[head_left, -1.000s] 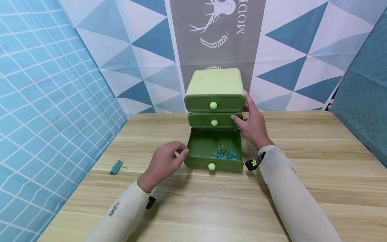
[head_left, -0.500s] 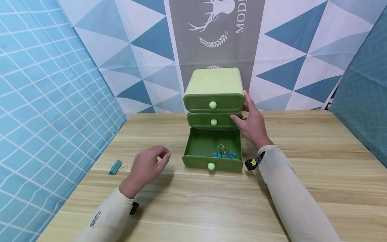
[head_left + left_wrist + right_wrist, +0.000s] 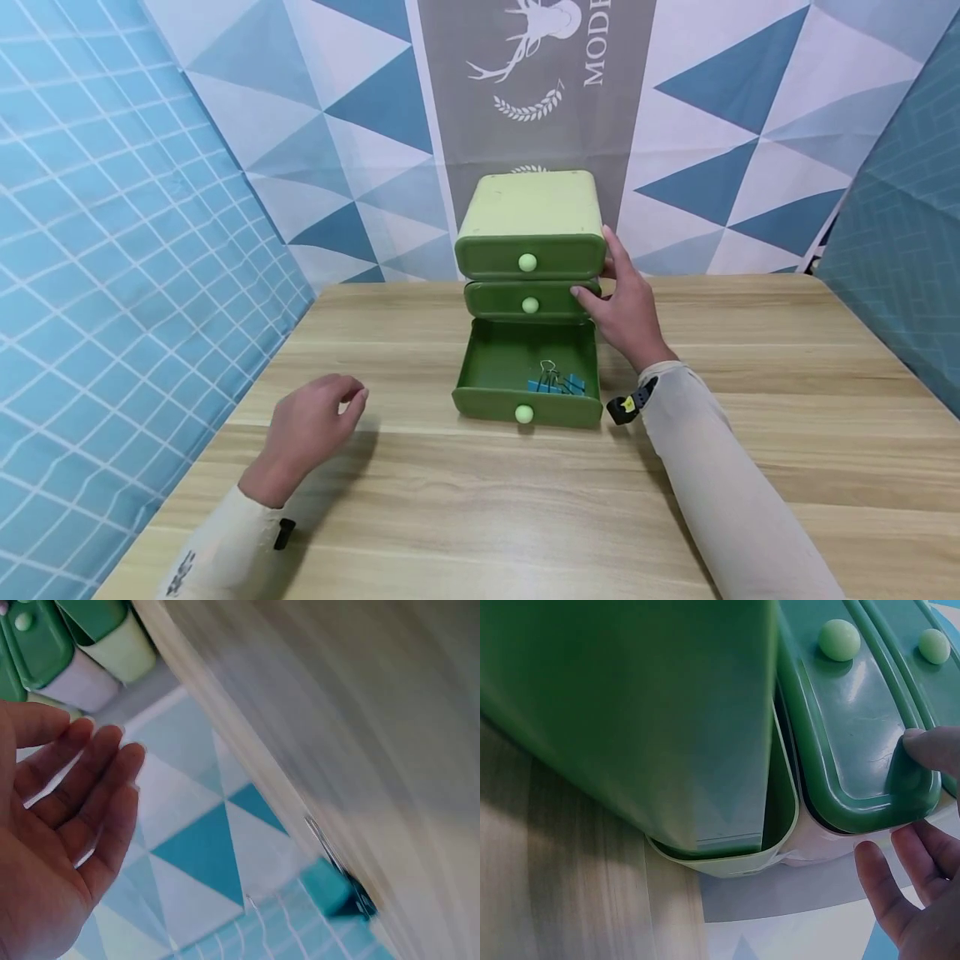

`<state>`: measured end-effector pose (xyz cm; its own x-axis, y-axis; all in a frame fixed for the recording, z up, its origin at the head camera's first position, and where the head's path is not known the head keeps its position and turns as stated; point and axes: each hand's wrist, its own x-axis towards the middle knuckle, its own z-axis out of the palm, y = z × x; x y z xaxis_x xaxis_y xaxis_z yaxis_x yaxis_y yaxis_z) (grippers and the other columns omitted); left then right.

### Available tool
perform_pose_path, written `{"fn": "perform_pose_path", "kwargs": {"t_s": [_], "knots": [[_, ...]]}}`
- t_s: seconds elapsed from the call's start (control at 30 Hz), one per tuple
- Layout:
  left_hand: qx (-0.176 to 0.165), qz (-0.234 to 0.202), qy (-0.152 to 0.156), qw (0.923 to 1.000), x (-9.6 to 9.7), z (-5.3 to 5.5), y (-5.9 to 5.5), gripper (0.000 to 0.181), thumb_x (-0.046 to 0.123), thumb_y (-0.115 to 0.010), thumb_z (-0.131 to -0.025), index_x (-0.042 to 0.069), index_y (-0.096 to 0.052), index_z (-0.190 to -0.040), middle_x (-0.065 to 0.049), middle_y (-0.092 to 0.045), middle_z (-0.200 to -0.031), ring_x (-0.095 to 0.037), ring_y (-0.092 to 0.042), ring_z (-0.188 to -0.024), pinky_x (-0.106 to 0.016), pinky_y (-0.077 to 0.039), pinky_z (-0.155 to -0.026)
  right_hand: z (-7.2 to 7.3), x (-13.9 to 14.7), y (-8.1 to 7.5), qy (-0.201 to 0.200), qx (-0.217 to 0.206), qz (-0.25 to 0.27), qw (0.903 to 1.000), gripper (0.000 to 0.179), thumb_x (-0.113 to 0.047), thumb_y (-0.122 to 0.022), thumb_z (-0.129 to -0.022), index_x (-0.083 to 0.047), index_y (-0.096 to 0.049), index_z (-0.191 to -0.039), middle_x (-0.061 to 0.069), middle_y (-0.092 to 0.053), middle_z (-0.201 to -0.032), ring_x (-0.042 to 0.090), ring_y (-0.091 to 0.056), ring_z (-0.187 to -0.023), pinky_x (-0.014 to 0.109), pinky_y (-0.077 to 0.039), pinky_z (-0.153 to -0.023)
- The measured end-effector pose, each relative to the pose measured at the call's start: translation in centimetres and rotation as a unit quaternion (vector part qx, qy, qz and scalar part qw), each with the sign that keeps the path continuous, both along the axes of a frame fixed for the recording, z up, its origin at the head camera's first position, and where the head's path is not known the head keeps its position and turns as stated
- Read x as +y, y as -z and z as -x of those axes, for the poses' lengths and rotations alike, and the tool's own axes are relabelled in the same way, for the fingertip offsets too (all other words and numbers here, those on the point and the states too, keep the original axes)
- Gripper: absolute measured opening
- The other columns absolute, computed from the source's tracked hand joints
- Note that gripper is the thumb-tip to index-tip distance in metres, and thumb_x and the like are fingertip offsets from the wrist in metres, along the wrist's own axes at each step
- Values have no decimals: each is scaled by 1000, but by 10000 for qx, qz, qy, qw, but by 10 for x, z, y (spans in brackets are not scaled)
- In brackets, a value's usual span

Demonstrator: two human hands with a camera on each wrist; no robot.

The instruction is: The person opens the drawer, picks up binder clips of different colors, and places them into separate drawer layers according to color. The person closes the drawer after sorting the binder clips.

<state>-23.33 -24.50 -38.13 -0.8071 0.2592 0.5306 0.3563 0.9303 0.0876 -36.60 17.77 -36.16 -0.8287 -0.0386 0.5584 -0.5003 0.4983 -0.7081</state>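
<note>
My left hand (image 3: 307, 427) hovers over the table's left part, its fingers loosely bent with nothing between them. A teal binder clip (image 3: 334, 892) shows on the table in the left wrist view; in the head view that hand hides it. My right hand (image 3: 632, 315) grips the right side of a green drawer cabinet (image 3: 536, 204). Its thumb (image 3: 934, 748) presses on the middle drawer's front (image 3: 862, 712), while the other fingers lie against the side. The bottom drawer (image 3: 487, 404) is pulled out, and blue binder clips (image 3: 544, 387) lie inside at its right.
The cabinet stands near the back of the wooden table (image 3: 480, 517), before a patterned cloth (image 3: 375, 108). A blue gridded cloth (image 3: 112, 250) borders the table on the left. The top drawer (image 3: 487, 258) is closed.
My left hand has moved away from the bottom drawer's left edge, leftward to where the lone binder clip lies. The right hand stays on the cabinet. The drawer has not visibly moved.
</note>
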Motion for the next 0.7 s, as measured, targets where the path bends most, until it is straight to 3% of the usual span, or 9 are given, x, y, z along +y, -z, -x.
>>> {"fn": "perform_pose_path", "kwargs": {"t_s": [0.2, 0.33, 0.5, 0.7], "knots": [[592, 324, -119, 9976, -24, -11, 7, 4, 9, -74, -81, 9, -73, -77, 0, -62, -70, -17, -52, -50, -37, -42, -46, -2, 1, 6, 11, -60, -53, 10000, 94, -22, -74, -93, -41, -12, -160, 14, -58, -133, 28, -56, -121, 49, -57, -80], [892, 595, -293, 9938, -39, -17, 10, 4, 8, -74, -78, 5, -73, -78, -7, -63, -71, -26, -57, -55, -45, -44, -48, -2, 0, 9, -23, 12, -72, 10000, 93, -22, -74, -93, -41, -12, -160, 15, -58, -133, 29, -56, -122, 49, -57, -80], [669, 614, -892, 9919, -54, -25, 9, 18, 10, -74, -77, 1, -73, -92, -23, -66, -90, -40, -64, -72, -59, -46, -54, -1, 1, 8, -40, 50, -44, 10000, 93, -22, -73, -93, -42, -11, -160, 15, -58, -133, 29, -55, -122, 50, -57, -80], [167, 511, -1381, 9890, -65, -29, 6, 32, 16, -74, -78, -4, -68, -102, -31, -59, -88, -43, -60, -64, -57, -44, -44, 0, 1, 2, -39, 65, 11, 10000, 94, -21, -74, -93, -40, -12, -160, 14, -58, -133, 29, -55, -122, 50, -57, -81]]}}
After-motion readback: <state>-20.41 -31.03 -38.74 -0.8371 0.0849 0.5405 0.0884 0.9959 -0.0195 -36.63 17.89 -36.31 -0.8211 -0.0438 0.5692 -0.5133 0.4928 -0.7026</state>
